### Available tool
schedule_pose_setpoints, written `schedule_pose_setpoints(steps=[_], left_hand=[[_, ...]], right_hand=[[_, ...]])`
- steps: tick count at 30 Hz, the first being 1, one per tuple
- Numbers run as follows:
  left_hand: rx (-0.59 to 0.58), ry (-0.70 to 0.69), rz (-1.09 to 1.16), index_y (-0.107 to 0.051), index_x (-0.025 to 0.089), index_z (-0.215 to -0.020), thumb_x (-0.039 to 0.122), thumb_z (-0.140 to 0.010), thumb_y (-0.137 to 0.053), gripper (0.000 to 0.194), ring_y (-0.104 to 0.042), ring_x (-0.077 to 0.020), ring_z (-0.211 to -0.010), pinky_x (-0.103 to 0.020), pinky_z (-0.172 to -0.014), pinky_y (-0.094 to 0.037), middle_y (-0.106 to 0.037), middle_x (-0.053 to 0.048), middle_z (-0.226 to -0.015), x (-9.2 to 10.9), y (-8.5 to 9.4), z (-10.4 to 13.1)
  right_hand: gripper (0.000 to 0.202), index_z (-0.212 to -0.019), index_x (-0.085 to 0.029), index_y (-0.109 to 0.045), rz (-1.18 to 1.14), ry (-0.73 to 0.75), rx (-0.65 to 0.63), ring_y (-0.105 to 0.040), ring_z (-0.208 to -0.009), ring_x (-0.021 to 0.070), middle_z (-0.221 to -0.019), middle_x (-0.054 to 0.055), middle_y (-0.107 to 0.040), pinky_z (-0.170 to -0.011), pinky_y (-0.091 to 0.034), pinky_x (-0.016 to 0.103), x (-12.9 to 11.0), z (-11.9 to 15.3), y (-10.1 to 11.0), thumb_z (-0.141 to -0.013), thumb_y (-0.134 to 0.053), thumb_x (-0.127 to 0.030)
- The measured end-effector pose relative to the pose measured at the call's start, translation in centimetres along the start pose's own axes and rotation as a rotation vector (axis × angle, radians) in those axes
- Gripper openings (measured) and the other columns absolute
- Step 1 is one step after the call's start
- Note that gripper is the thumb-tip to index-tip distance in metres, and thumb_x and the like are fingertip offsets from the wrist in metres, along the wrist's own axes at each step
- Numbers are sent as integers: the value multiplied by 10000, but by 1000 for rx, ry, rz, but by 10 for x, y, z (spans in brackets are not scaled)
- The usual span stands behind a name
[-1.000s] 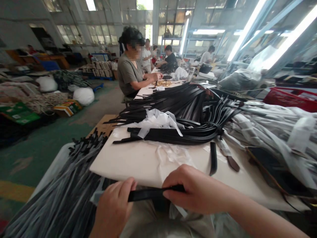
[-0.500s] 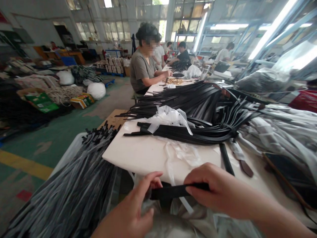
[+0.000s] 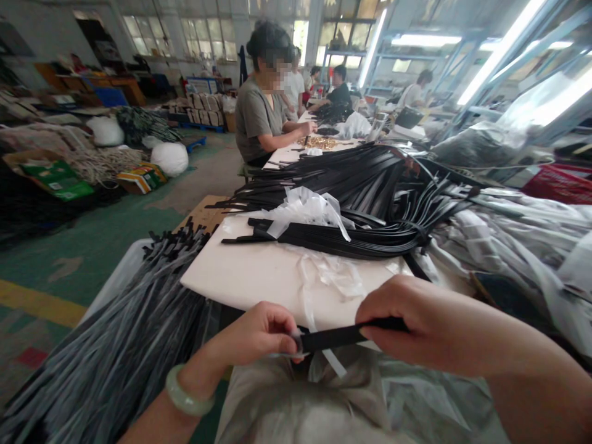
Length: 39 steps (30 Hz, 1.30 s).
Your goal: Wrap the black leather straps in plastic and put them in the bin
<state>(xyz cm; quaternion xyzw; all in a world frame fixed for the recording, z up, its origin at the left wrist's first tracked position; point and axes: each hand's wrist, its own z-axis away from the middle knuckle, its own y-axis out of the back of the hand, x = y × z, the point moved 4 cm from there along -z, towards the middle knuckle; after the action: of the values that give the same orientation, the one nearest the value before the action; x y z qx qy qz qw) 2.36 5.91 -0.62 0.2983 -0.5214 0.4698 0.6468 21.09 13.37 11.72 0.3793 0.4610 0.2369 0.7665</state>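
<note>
A flat black strap (image 3: 330, 337) stretches between my hands, just over my lap at the near edge of the white table. My right hand (image 3: 400, 317) is closed around its right part, thumb below and fingers over the top. At the other end, my left hand (image 3: 268, 330) pinches the strap's tip, where a bit of clear plastic film (image 3: 296, 345) shows by the fingers. A pale bangle (image 3: 189, 394) circles my left wrist. Beyond my hands, strips of white plastic film (image 3: 333, 277) lie on the tabletop, in front of a bundle of black straps (image 3: 342, 240).
To the left, a white bin (image 3: 115, 277) is heaped with film-covered straps (image 3: 134, 333). A larger pile of black straps (image 3: 333, 179) covers the table farther back. Grey-white wrapped material (image 3: 518, 234) lies at right. A co-worker (image 3: 263, 117) sits along the table's left side.
My left hand has gone from spread fingers near the strap's end to a pinch on it. The strap now tilts up to the right, and the view has shifted slightly.
</note>
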Motion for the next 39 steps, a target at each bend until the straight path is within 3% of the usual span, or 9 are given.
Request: schedule_pose_setpoints(steps=[6,9,12,18,24,28,32,35,39], left_hand=[[68,-40,78,-599,150,-721,578,-635,-774,471,-604,-149,-573,-261,-582,-465,-656,-20,-658,25,-8,-9],[164,-61,-23,-594,150,-742,513,-707,-743,394,-581,-136,-567,-235,-554,-422,-644,-8,-629,32,5,2],[277,-81,-168,-584,159,-738,422,-832,-633,283,-559,-127,-557,-224,-542,-388,-621,9,-601,35,15,13],[421,-186,-416,-558,185,-632,348,-937,-453,362,-526,-123,-554,-238,-574,-376,-563,31,-555,44,8,20],[529,-96,-480,-596,170,-621,352,-915,-480,365,-587,-137,-539,-240,-554,-426,-631,-4,-571,51,36,44],[499,-174,-414,-569,175,-596,380,-905,-473,384,-552,-120,-493,-223,-502,-411,-594,10,-528,62,38,45],[695,-169,-445,-522,188,-581,370,-886,-497,357,-453,-91,-411,-201,-426,-341,-501,56,-459,62,53,67],[786,-149,-492,-545,185,-603,371,-894,-494,349,-458,-91,-408,-202,-414,-334,-512,57,-477,57,64,85],[712,-157,-491,-539,190,-636,354,-911,-453,332,-486,-97,-441,-205,-450,-363,-517,59,-506,54,61,84]], right_hand=[[205,-776,-157,-667,33,79,10,-479,-575,105,-687,12,-628,-539,-290,243,-16,-30,-13,-898,-511,-208],[243,-923,-158,-672,65,61,67,-563,-706,156,-793,51,-662,-608,-331,260,0,-30,-7,-957,-489,-314],[266,-870,-159,-650,78,25,82,-547,-685,152,-765,41,-643,-607,-334,256,12,-29,1,-972,-465,-321],[260,-802,-166,-663,78,66,97,-522,-626,132,-715,28,-638,-548,-277,247,-11,-53,-8,-937,-529,-343],[285,-771,-146,-634,-50,78,44,-468,-513,95,-610,-16,-584,-496,-285,222,-8,-57,16,-942,-513,-339],[247,-710,-133,-652,69,210,94,-428,-524,81,-609,-15,-575,-507,-263,226,-36,-85,18,-895,-586,-282],[306,-755,-129,-666,78,256,72,-468,-564,92,-662,5,-621,-523,-283,224,-51,-104,16,-918,-577,-372],[296,-740,-132,-647,-17,243,13,-472,-509,77,-590,-26,-596,-514,-293,210,-51,-108,21,-945,-532,-312],[277,-715,-122,-660,41,258,6,-424,-498,71,-575,-26,-582,-507,-258,221,-67,-122,13,-919,-580,-292]])
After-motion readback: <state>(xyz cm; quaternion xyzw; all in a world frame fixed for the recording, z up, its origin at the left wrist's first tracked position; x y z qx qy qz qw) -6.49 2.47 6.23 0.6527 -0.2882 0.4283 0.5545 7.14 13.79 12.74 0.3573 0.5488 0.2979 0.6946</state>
